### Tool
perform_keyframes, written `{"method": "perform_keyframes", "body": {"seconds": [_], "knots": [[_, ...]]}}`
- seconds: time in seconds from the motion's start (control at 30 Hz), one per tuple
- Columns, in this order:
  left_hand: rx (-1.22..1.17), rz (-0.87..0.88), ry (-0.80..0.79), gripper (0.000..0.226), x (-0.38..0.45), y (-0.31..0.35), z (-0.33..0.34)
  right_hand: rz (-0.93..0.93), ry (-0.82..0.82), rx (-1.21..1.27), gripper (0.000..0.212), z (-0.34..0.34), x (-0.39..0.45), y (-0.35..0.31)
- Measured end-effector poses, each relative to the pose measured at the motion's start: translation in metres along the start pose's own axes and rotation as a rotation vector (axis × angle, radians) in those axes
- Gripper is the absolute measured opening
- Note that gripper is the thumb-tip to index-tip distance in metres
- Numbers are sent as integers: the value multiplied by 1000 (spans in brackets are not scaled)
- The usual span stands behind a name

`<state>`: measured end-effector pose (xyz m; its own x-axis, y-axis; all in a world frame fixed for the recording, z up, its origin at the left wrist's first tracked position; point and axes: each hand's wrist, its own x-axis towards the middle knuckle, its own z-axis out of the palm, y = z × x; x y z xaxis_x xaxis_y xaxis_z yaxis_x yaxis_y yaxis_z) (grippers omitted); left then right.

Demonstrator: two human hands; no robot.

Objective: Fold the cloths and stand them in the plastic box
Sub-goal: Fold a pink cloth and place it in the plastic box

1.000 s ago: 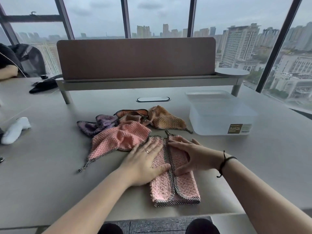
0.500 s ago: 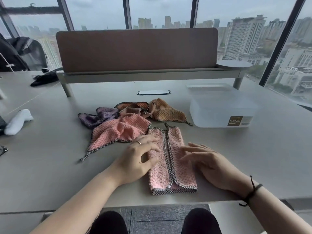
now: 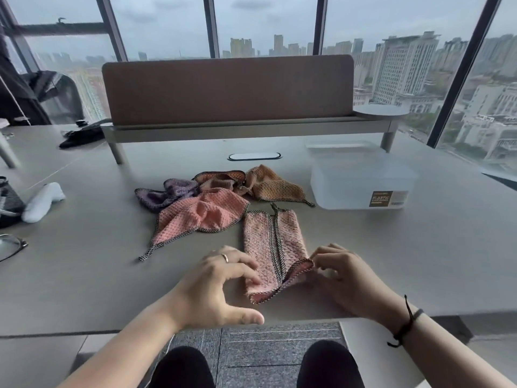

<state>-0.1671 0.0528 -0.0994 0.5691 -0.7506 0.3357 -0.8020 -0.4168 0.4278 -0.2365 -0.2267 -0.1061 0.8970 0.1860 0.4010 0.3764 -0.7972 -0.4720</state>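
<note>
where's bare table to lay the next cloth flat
Bare table right of the folded pink cloth, in front of the plastic box. Also left of the loose pink cloth. Crowded behind it: purple cloth, orange cloth.

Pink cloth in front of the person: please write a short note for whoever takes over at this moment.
Right hand pinches the near right corner of the folded pink cloth and lifts it. Left hand touches its near left edge, fingers curled. Done: both sides folded to the middle. Left: fold it shorter, stand it in the plastic box, which holds no cloth. Second pink cloth, purple cloth and orange cloth lie unfolded behind.
</note>
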Motion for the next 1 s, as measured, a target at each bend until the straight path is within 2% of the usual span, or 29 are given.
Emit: {"method": "perform_keyframes", "body": {"seconds": [0.1,0.2,0.27,0.37,0.43,0.53,0.67,0.87,1.0], "knots": [[28,37,132,40,4,-1,7,135,43,135,44,-3,4,-5],[-125,-38,217,19,12,4,9,223,35,264,44,-4,10,-6],[-254,-143,235,27,19,5,11,275,59,337,34,-4,14,-4],[-338,-265,205,37,28,-2,15,335,83,359,4,-1,20,-5],[-316,-314,202,36,32,-5,17,355,116,311,10,2,22,-5],[-307,-345,234,17,33,-3,18,376,143,181,22,7,23,-3],[-353,-366,303,29,28,-2,17,365,165,103,31,11,22,-4],[-332,-400,267,28,27,-1,16,316,158,198,12,7,19,-5],[-363,-408,225,30,25,0,14,307,178,254,7,5,18,-3]]}}
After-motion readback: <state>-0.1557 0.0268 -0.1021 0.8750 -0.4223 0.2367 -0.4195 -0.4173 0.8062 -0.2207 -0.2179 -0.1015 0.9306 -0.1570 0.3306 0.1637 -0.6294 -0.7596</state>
